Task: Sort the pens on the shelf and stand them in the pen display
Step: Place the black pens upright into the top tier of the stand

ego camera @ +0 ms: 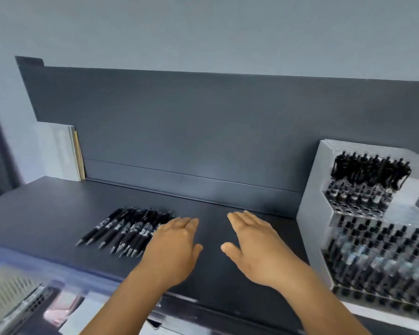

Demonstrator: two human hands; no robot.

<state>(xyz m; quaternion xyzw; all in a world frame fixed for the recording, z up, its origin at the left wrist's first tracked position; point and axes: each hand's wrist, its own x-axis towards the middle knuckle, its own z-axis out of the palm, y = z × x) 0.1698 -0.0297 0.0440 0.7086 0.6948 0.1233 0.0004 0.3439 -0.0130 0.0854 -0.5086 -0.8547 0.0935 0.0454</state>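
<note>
Now both hands flat: left hand (173, 247) beside pens (128, 229), right hand (254, 245) nr pen display (373, 226)

The shelf (58, 213) is dark and smooth, with a soft shine where light falls near its back edge. The back panel (203, 122) behind it looks dark and matt. The pens (126, 230) lying on the shelf look like black plastic with a dull finish and pale printed marks. The pen display (310, 213) is clear, glossy plastic with frosted white sides. Flat sheets (56, 153) at the left look pale, smooth and stiff.
</note>
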